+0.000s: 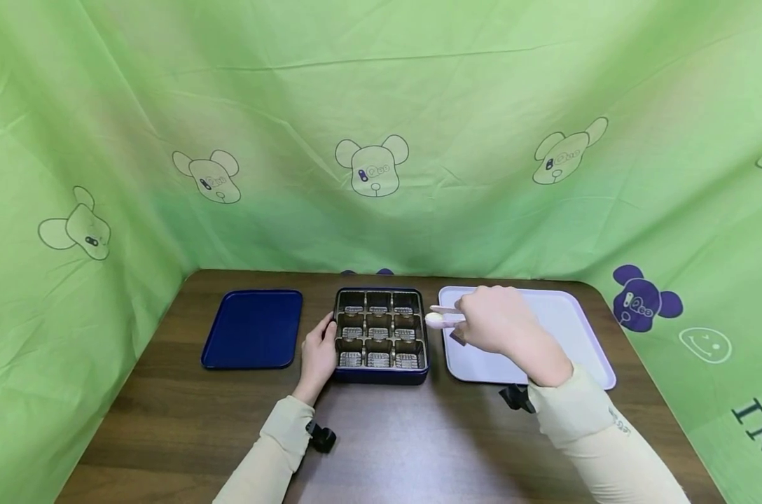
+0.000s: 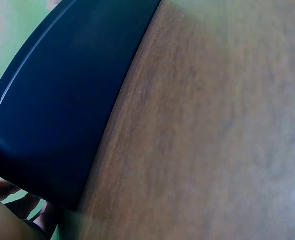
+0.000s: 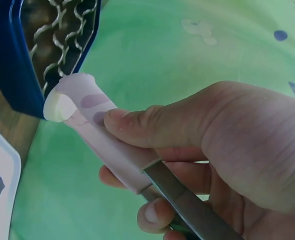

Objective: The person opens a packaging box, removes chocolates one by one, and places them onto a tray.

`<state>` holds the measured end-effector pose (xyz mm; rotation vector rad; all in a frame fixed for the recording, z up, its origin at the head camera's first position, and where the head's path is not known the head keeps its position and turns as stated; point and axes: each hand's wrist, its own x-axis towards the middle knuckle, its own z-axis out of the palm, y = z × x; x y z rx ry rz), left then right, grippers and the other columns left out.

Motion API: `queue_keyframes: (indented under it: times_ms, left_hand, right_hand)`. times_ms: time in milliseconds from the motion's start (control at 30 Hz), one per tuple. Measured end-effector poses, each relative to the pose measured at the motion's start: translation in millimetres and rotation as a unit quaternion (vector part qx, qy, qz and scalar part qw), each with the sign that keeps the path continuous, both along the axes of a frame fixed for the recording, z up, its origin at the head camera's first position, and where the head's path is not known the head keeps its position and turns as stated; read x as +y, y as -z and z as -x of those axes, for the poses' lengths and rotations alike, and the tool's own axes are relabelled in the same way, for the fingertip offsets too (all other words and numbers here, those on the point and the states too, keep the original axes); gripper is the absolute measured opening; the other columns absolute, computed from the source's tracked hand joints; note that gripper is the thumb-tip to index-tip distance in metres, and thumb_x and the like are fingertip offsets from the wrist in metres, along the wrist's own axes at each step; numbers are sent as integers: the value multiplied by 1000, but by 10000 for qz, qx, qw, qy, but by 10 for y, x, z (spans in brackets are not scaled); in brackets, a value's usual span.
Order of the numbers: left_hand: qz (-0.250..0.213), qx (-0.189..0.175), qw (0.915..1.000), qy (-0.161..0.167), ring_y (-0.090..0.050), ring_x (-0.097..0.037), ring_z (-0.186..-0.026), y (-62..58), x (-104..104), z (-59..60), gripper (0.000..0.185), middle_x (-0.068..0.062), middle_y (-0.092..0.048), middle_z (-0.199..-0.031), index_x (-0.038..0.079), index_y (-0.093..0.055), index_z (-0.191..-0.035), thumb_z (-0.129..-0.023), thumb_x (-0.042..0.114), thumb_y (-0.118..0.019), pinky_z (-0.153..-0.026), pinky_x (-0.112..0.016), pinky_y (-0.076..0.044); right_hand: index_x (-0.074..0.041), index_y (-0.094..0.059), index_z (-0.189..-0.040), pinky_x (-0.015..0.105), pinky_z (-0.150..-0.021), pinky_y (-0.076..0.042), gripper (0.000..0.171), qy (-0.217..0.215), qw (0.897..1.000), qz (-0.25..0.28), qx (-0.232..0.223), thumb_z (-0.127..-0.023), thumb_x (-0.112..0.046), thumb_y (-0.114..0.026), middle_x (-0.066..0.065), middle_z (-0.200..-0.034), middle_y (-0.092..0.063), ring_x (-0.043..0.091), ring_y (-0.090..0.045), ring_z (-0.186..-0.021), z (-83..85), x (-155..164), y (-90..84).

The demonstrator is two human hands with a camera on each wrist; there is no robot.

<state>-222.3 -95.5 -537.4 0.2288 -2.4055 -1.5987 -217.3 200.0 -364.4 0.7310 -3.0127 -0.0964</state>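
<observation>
Tongs (image 3: pixel 95 127) sit in our right hand (image 1: pixel 497 323), thumb and curled fingers (image 3: pixel 152 212) pinching the pink grips, a pale morsel (image 3: pixel 56 106) clamped at their tips just at 3 o'clock of the blue compartment box (image 1: pixel 381 376). Our left hand (image 1: pixel 319 353) rests at the box's 9 o'clock side, fingers relaxed against it. We see a brown wooden table (image 1: pixel 387 434), a navy tray (image 1: pixel 253 329), a lilac tray (image 1: pixel 564 315) and green cartoon-bear cloth (image 1: pixel 381 140). Only our right wrist view shows the tongs' metal stem.

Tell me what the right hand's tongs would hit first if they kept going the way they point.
Likely the right rim of the compartment box: the tongs in the right hand point left at it, tips already near; height over it is unclear.
</observation>
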Motion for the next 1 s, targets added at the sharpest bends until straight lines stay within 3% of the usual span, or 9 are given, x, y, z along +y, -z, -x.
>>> queue_keyframes:
  times_ms: [233, 667, 1000]
  left_hand:
    - [14, 28, 10000, -12, -56, -36, -129, 1, -4, 6, 37, -15, -63, -136, 7, -64, -137, -105, 22, -53, -107, -52, -43]
    - [14, 41, 10000, -25, -57, -37, -128, -2, -3, 3, 38, -17, -63, -136, 6, -64, -137, -105, 23, -53, -106, -53, -44]
    - [4, 56, 10000, -19, -57, -38, -128, 7, -4, -1, 38, -17, -63, -136, 6, -64, -137, -105, 23, -53, -106, -54, -44]
  right_hand:
    - [-23, -59, -65, 41, -45, -38, 26, 262, 9997, 31, -6, -86, -27, -73, -1, -58, -49, 22, -46, -52, 34, 148, 10]
    - [-24, -59, -62, 42, -44, -39, 24, 686, 9974, 126, -201, -83, -25, -71, -2, -59, -54, 23, -50, -52, 77, 449, -11]
    - [-22, -58, -64, 41, -45, -37, 30, 1098, 9928, 233, -428, -92, -30, -67, -2, -62, -53, 21, -48, -55, 42, 755, -5]
